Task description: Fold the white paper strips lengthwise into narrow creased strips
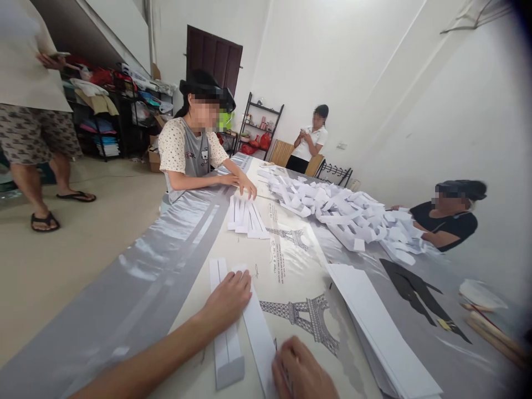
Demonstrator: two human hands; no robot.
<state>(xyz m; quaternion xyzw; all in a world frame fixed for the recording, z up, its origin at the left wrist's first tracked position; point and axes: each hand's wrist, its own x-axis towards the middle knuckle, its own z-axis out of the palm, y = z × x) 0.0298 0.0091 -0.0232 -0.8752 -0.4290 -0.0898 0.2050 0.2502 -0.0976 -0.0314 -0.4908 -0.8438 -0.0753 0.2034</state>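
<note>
A long white paper strip point(258, 327) lies slantwise on the printed tablecloth in front of me. My left hand point(230, 296) presses on its far end, fingers bent and close together. At the strip's near right edge is my right hand point(305, 370), its fingers curled in; what they hold, if anything, is hidden. Left of that strip, partly under my left wrist, lies a white paper piece with lengthwise creases point(229, 346) and a folded-up near end point(230, 372).
A stack of white sheets point(386, 332) lies to the right. Beyond it spreads a heap of folded paper pieces point(332, 208), with a person point(446, 221) behind. Across the table, a co-worker's hands point(245, 185) touch fanned paper strips point(247, 217). Dark cloth point(409, 285) lies right.
</note>
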